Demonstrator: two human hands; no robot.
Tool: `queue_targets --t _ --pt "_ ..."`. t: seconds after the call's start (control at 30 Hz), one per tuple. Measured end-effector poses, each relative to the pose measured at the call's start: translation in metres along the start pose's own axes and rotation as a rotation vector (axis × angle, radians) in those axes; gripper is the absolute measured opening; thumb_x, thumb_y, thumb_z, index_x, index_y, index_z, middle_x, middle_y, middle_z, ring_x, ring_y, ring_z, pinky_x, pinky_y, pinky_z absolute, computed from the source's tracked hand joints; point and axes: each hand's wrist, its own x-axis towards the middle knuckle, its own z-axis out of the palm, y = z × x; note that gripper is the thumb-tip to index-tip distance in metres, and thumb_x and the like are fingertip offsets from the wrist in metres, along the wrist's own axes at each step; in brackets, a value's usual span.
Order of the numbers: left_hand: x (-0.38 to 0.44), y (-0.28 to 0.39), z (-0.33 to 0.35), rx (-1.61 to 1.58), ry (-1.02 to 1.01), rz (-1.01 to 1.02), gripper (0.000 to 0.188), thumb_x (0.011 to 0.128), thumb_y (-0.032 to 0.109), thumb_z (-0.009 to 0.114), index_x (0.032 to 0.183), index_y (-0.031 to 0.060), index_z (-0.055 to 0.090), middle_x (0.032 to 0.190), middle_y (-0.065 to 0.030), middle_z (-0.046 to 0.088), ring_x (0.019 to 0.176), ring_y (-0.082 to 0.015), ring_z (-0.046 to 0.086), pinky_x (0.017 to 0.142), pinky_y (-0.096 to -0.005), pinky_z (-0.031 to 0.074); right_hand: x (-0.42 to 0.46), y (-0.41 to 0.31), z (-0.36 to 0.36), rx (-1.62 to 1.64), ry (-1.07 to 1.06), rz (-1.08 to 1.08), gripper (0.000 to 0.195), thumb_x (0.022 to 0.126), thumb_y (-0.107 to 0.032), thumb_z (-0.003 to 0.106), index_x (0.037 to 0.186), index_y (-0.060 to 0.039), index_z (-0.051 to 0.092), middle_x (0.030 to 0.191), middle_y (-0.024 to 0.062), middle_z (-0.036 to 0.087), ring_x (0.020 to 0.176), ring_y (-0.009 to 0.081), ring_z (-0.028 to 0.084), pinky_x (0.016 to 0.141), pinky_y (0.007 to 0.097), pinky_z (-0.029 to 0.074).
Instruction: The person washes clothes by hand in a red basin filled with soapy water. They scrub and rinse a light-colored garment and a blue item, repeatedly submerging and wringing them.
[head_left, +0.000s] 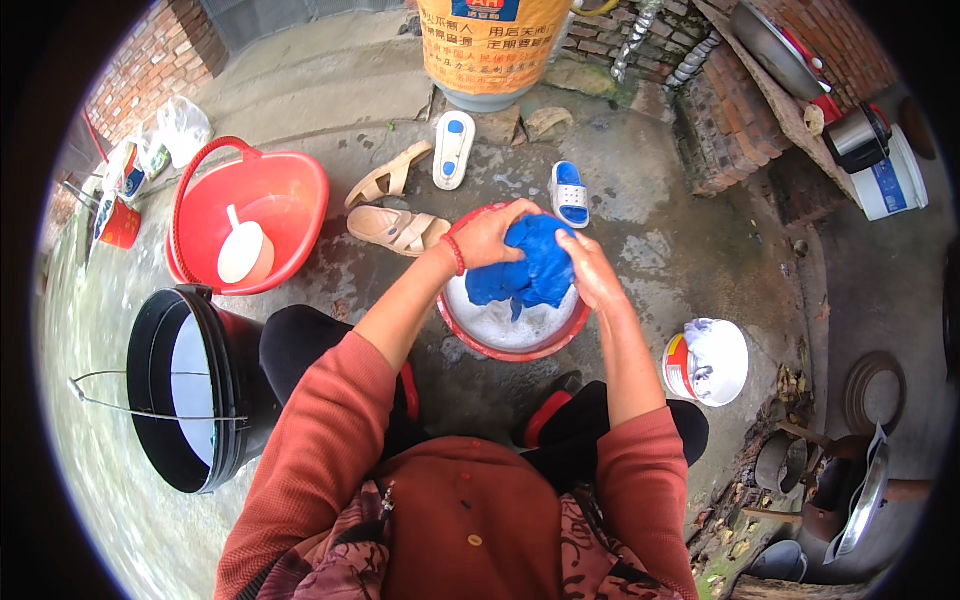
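Note:
A wet blue cloth (536, 262) is bunched between my two hands, above a round red basin (514, 354). White suds (499, 326) cover the water in the basin. My left hand (491, 236), with a red bead bracelet at the wrist, grips the cloth on its left side. On the other side my right hand (589, 266) has hold of it, the thumb on top. The lower edge of the cloth hangs close to the suds; whether it touches them I cannot tell. Some fingers of both hands are hidden behind the cloth.
A red plastic tub (300, 217) with a white dipper (246, 253) stands at left, above a black bucket (225, 390) of water. Beige sandals (390, 229) and white-and-blue slippers (454, 150) lie beyond the basin, before a gas cylinder (491, 56). At right is a white tub (724, 364) holding cloth.

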Motion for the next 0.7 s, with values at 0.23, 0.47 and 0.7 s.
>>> queue_targets --t 0.23,0.47,0.7 --pt "-0.01 -0.051 -0.015 0.277 0.061 -0.188 0.017 0.065 0.009 0.058 0.081 0.0019 0.06 0.075 -0.0209 0.059 0.076 -0.0367 0.058 0.07 -0.0402 0.047 -0.004 -0.017 -0.007 0.328 0.123 0.085 0.033 0.091 -0.026 0.053 0.114 -0.0025 0.053 0.108 0.01 0.06 0.093 0.019 0.061 0.084 0.0349 0.05" --pt "-0.005 -0.064 -0.025 0.185 0.1 -0.188 0.026 0.076 0.018 0.05 0.092 0.0007 0.061 0.079 -0.0202 0.061 0.075 -0.0312 0.06 0.072 -0.0367 0.046 -0.002 -0.017 -0.033 0.511 0.104 0.166 0.043 0.09 -0.035 0.051 0.116 -0.0004 0.052 0.11 0.0129 0.06 0.096 0.0241 0.059 0.087 0.0377 0.048" --pt "0.01 -0.041 -0.037 -0.392 0.068 -0.224 0.021 0.087 0.017 0.052 0.093 -0.0002 0.062 0.078 -0.0015 0.062 0.074 -0.0074 0.056 0.069 -0.0234 0.046 0.003 -0.011 -0.072 0.444 0.109 0.16 0.042 0.091 -0.035 0.048 0.116 -0.0019 0.053 0.112 0.0103 0.059 0.1 0.0228 0.057 0.09 0.0364 0.045"
